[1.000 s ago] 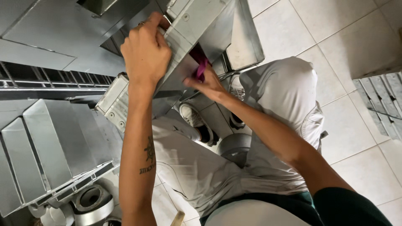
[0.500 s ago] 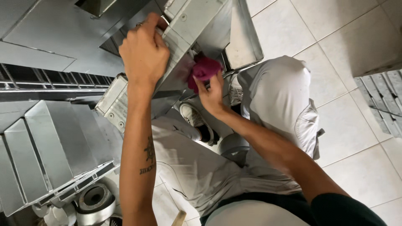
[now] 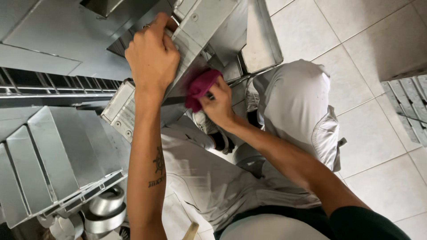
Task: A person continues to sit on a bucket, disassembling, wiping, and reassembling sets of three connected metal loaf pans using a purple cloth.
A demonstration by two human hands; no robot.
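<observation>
The left hand reaches up with the forearm nearly vertical, its palm flat and fingers curled over the upper edge of a grey metal duct piece, gripping it. The right hand comes in from the lower right, arm stretched across the lap and wrist bent, fingers bunched tight around a magenta cloth that is pressed against the duct's face just below and right of the left hand. Most of the cloth is wadded in the fingers, so how much of it touches the metal is hard to tell; the part of the duct under both hands is hidden, and its top runs off the frame. The two hands sit close together, the cloth between them. The person's knees in pale trousers lie below, over a tiled floor. More folded sheet-metal pieces lean at the left, with what look like tape rolls beneath them.
</observation>
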